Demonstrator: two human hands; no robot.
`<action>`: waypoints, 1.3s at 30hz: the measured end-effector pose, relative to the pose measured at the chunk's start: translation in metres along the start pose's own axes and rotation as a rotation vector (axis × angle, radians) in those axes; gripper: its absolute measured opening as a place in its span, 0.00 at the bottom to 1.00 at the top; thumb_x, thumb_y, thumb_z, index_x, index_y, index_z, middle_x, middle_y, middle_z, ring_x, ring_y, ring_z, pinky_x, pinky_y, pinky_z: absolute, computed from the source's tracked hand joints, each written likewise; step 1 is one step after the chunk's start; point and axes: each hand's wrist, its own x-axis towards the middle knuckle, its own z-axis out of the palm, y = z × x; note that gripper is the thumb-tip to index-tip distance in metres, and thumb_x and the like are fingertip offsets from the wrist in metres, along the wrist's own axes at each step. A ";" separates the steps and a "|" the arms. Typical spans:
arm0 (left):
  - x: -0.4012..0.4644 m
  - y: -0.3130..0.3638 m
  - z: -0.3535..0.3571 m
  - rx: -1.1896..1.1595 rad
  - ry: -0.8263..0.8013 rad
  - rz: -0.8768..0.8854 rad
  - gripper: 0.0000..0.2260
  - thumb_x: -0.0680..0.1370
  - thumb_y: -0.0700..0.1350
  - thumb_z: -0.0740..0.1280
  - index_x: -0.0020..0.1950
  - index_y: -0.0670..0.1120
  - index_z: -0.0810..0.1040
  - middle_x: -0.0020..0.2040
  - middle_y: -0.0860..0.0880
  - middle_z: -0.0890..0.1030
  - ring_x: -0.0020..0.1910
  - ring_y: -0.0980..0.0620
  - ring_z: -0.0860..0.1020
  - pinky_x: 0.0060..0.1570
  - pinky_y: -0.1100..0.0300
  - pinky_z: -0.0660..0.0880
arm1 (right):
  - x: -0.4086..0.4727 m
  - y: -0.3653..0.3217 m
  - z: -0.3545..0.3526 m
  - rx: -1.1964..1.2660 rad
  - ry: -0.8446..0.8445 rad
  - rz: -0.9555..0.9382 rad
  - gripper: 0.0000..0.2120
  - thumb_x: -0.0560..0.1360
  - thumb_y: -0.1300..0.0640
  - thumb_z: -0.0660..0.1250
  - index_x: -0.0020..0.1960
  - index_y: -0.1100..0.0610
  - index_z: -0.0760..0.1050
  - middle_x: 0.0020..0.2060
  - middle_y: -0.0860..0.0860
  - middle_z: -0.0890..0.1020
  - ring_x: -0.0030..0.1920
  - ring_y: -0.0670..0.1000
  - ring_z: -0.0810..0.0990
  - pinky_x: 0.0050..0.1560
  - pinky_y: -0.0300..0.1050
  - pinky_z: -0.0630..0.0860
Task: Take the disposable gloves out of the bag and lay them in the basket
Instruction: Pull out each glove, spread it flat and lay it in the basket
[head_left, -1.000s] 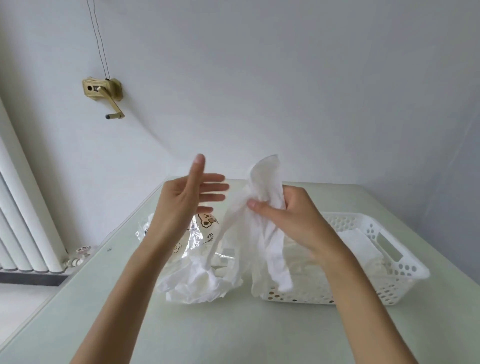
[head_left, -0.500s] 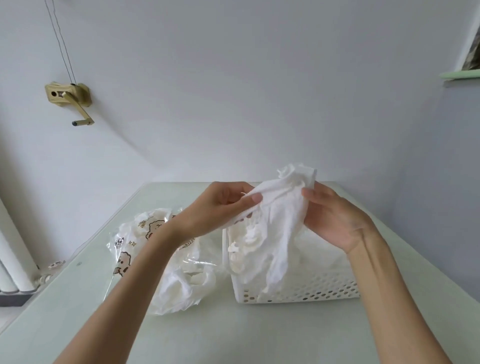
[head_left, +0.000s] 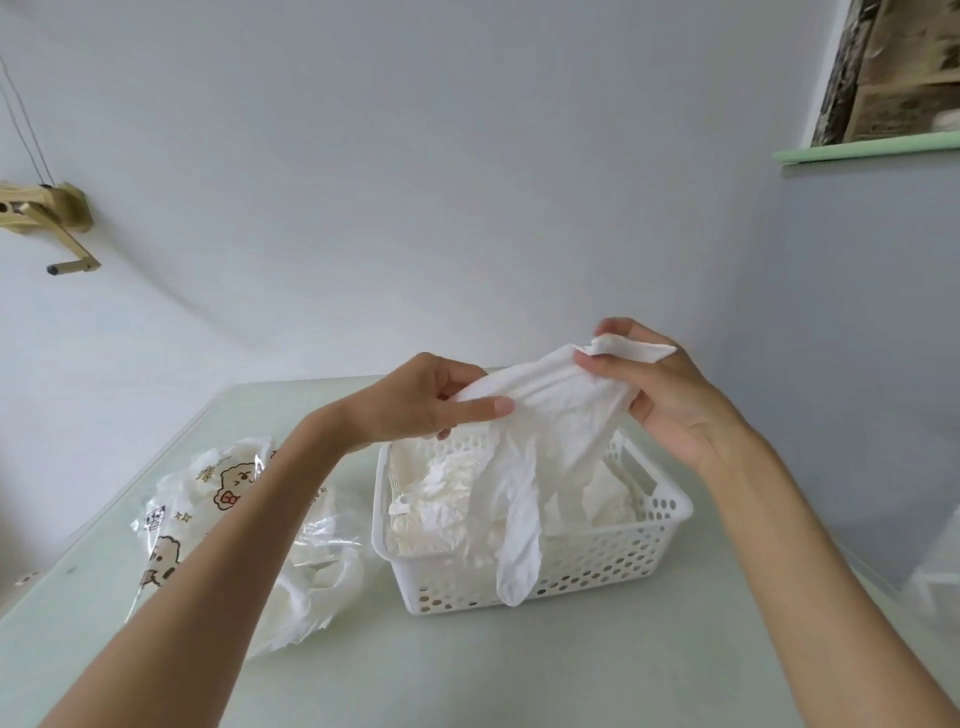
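White, thin glove (head_left: 540, 415) is pinched by the left hand (head_left: 426, 402) and right hand (head_left: 660, 387), mid-frame above the basket (head_left: 670, 525). Next, I think, lower it in gently and let go.

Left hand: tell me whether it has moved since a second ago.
Yes. The left hand went from above the bag rightward to over the basket, now pinching the glove.

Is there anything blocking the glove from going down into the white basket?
Nothing visible does. Both hands, left and right, hold the glove right above the open basket, which already has other gloves lying inside.
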 end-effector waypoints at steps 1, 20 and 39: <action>-0.005 -0.005 -0.004 -0.024 0.046 -0.003 0.12 0.75 0.53 0.68 0.35 0.48 0.80 0.29 0.52 0.66 0.30 0.54 0.68 0.32 0.70 0.68 | 0.000 -0.001 0.005 -0.061 -0.014 0.001 0.14 0.63 0.60 0.76 0.46 0.51 0.80 0.39 0.47 0.82 0.42 0.47 0.81 0.44 0.39 0.76; 0.030 -0.071 0.014 0.277 0.219 -0.437 0.12 0.80 0.52 0.63 0.40 0.47 0.77 0.28 0.52 0.77 0.37 0.48 0.79 0.40 0.61 0.72 | 0.030 0.078 0.028 -0.545 0.253 0.241 0.05 0.75 0.58 0.64 0.43 0.59 0.76 0.38 0.54 0.78 0.39 0.54 0.76 0.41 0.42 0.70; 0.016 -0.083 0.057 0.759 -0.318 -0.205 0.40 0.75 0.68 0.56 0.79 0.53 0.42 0.79 0.55 0.43 0.77 0.55 0.43 0.75 0.54 0.45 | 0.030 0.101 -0.010 -1.697 0.142 0.085 0.06 0.78 0.61 0.61 0.52 0.56 0.76 0.49 0.54 0.81 0.47 0.57 0.79 0.40 0.43 0.67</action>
